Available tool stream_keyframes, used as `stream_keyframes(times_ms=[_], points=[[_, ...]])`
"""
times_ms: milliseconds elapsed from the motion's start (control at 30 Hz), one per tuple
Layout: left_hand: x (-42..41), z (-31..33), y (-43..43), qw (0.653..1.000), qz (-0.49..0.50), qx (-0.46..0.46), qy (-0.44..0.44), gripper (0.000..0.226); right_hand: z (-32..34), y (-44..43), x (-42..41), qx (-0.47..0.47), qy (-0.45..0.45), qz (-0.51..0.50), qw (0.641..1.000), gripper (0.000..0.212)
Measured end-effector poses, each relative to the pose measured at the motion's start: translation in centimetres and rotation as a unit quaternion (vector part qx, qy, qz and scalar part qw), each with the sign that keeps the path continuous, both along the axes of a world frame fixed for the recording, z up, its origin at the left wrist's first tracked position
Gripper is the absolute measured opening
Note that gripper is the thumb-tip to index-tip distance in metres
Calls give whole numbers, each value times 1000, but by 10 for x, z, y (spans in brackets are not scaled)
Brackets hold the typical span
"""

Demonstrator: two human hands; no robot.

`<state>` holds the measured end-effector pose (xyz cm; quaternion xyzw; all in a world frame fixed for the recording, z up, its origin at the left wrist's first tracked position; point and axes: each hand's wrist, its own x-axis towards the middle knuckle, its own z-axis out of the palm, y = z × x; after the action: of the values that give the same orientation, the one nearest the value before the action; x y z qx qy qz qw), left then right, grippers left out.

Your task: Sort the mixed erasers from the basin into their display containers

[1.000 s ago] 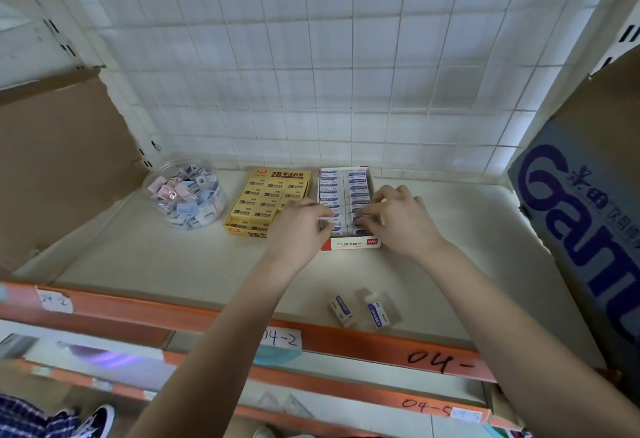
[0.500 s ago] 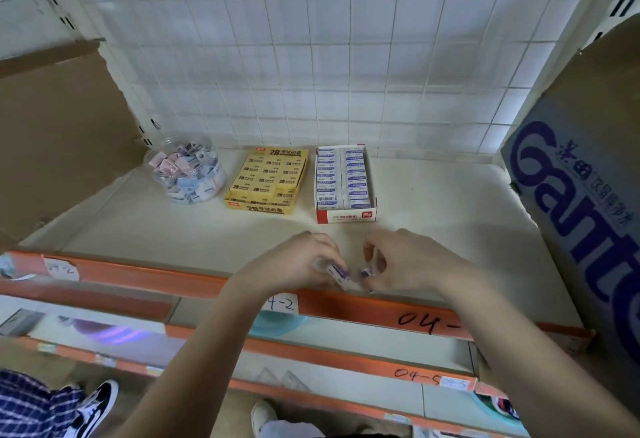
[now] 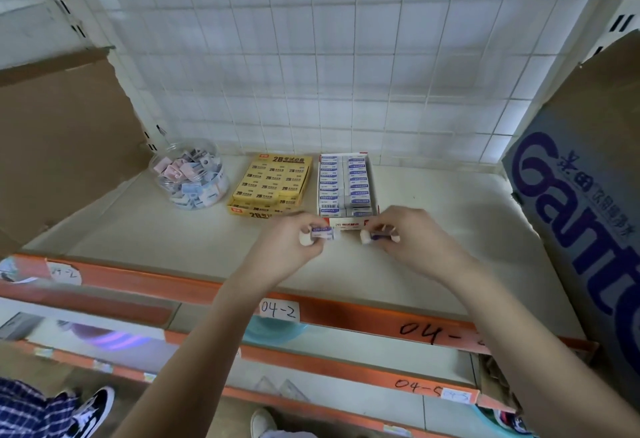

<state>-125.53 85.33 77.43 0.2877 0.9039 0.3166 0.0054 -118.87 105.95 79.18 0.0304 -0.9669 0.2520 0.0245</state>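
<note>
From the head view, my left hand (image 3: pixel 294 244) pinches a white eraser (image 3: pixel 322 232) and my right hand (image 3: pixel 414 240) pinches a second eraser (image 3: pixel 375 236). I hold both over the shelf (image 3: pixel 166 240), just in front of the red-and-white box (image 3: pixel 348 224) of matching erasers. Left of that box sit the yellow box (image 3: pixel 256 214) and the clear tub (image 3: pixel 215 191) of mixed erasers.

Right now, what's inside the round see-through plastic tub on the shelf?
The round clear plastic tub holds a loose heap of small erasers in pink, blue and white wrappers. Whatever lies under the top ones is covered by the heap.
</note>
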Motion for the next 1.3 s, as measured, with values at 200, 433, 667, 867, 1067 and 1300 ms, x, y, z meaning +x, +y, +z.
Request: stream_keyframes(times_ms=[200,433,667,867,1067,1300], points=[[-27,14,18,999,29,12,30,30,10,-4,-32,-1,73,-26,997,20],[-50,17,35,995,-12,-94,1,28,-4,-1,-65,73,22,-33,997,22],[-61,15,40,993,2,-109,-37,25,-3,3,-75,99,-8,-25,995,24],[-68,20,45,984,-10,-171,-41,23,-4,8,-71,50,-1,-56,997,16],[-64,17,45,984,-5,-176,4,18,-19,10,-59,22,34,-117,992,9],[-59,-3,30,999,12,8,-32,63,-32,14,-60,-96,50,-95,990,59]])
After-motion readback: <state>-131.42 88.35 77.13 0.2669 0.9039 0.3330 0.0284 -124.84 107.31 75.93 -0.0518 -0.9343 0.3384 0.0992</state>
